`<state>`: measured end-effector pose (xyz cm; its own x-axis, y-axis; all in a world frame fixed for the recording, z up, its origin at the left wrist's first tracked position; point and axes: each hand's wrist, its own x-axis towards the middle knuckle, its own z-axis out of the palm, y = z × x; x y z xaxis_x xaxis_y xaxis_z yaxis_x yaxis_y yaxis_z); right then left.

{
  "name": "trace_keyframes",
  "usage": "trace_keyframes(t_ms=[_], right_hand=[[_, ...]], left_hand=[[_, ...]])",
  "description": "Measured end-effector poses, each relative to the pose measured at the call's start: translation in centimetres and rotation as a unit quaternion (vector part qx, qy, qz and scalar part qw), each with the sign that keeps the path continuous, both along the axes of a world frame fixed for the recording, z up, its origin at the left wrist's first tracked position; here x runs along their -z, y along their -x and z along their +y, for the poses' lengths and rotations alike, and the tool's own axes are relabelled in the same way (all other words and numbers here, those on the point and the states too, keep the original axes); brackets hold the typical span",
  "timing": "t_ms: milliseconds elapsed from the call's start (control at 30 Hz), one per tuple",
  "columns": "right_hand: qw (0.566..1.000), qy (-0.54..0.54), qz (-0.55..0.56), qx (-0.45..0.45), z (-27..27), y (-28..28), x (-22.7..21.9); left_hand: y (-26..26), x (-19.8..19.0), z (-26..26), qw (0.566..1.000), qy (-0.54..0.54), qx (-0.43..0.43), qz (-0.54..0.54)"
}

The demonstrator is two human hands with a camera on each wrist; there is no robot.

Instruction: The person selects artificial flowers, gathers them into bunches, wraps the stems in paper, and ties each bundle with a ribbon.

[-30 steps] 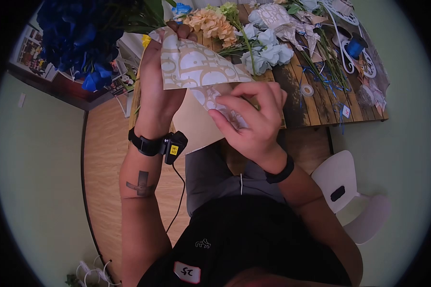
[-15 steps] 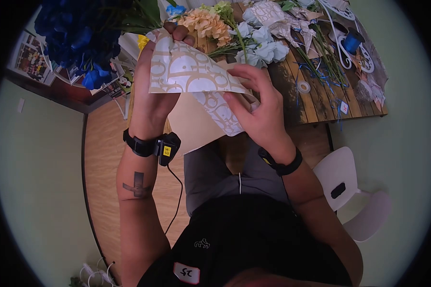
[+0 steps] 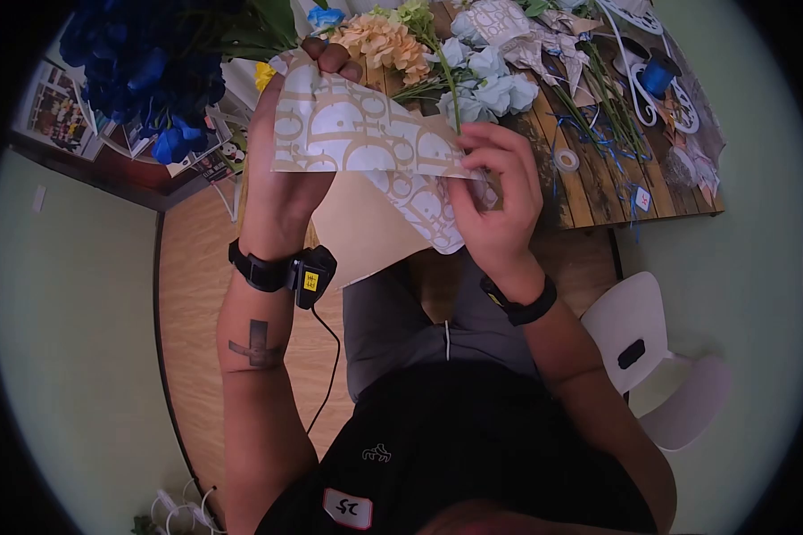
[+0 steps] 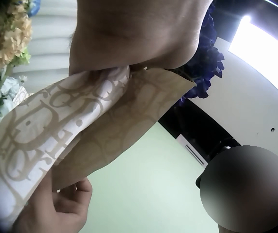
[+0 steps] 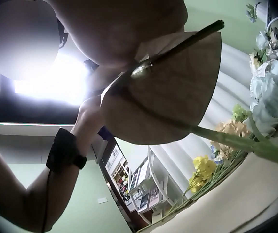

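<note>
My left hand (image 3: 264, 125) grips the stems of a bunch of dark blue flowers (image 3: 147, 71) together with a white wrapping paper (image 3: 357, 134) printed with tan letters. The blooms hang out past the thumb side, at the upper left of the head view. The paper slants across the palm and hides part of that hand. At its right corner, my right hand (image 3: 501, 192) pinches the paper's edge between thumb and fingers. From the right wrist, the paper's shaded underside (image 5: 173, 92) shows, with a cut stem end (image 5: 209, 30) poking past it.
On the wooden table (image 3: 544, 169) lie peach flowers (image 3: 388, 49), pale blue flowers (image 3: 486, 89), a blue ribbon spool (image 3: 658, 76) and a tape roll (image 3: 566, 160). A plain tan sheet (image 3: 361, 227) hangs below the wrapping paper. A white chair (image 3: 629, 321) stands at the right.
My right hand has shifted from the lower flap to the paper's right corner. The left hand and the bunch have drifted slightly left, and the printed paper is spread wider.
</note>
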<state>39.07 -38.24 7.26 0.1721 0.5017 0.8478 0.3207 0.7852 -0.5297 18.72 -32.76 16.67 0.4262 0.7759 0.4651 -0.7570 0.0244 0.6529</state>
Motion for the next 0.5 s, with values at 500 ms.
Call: trace_keyframes(t_ms=[500], right_hand=[[0.993, 0.102, -0.053, 0.037, 0.3, 0.0, -3.0]], left_hand=[[-0.5, 0.4, 0.1, 0.998, 0.011, -0.046, 0.032]])
